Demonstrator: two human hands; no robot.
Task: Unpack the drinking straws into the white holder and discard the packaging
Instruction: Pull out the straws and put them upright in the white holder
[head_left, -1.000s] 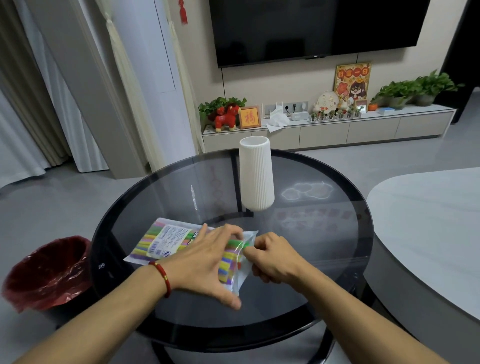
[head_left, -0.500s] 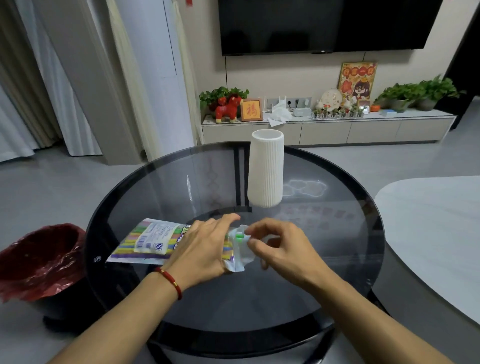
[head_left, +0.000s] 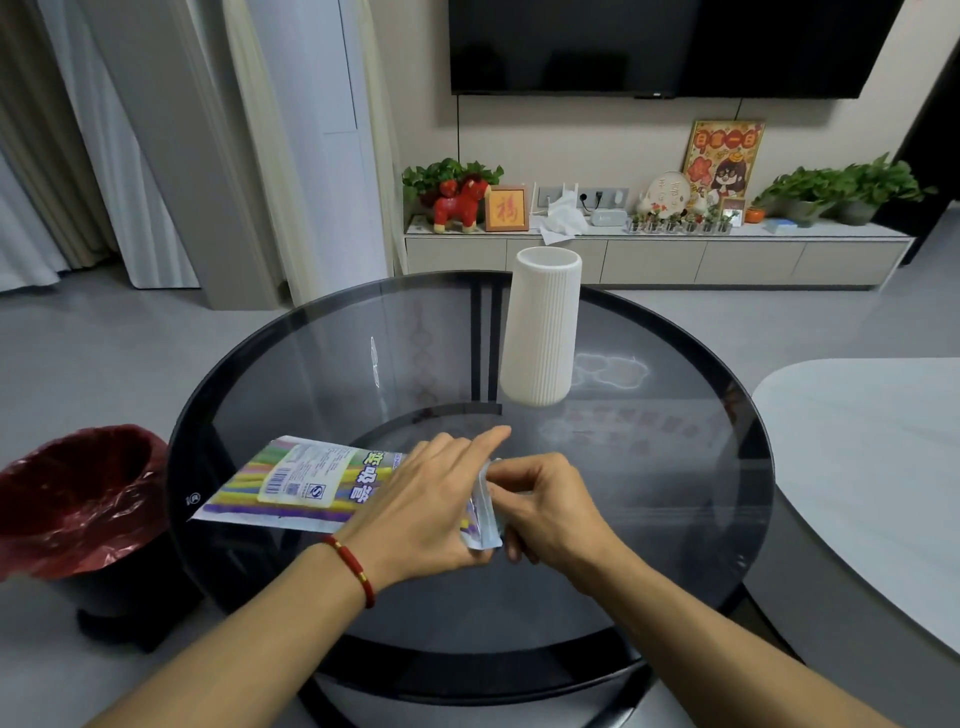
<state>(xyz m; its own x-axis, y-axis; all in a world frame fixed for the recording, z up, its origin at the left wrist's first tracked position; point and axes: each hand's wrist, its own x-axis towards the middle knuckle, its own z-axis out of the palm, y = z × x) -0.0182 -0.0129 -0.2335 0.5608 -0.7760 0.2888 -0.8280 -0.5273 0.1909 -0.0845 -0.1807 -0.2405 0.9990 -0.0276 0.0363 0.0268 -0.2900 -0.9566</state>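
Where the round glass bench (head_left: 675, 519) fills the middle of the view, a clear pack (head_left: 296, 483) of coloured straws lies flat on its near left part, label up, its right end lifted off the glass. The left hand (head_left: 431, 504) lies palm down over that end with fingers spread, pressing the pack; a red bracelet (head_left: 353, 569) circles its wrist. The right hand (head_left: 545, 506) is closed, thumb and fingers pinching the pack's raised right edge, and the two hands touch there. The straws' right ends are hidden under the left hand, and whether the pack is open cannot be told. The white ribbed holder (head_left: 540, 327) stands upright on the far side of the bench, well apart from the hands, nothing between them. On the floor left of the bench sits a bin (head_left: 72, 499) lined with a red bag, just beside the bench's rim. A pale tabletop (head_left: 872, 467) curves in at the right. Behind, a low cabinet (head_left: 660, 257) carries plants, a red toy horse (head_left: 460, 205) and frames below a dark television (head_left: 670, 47).
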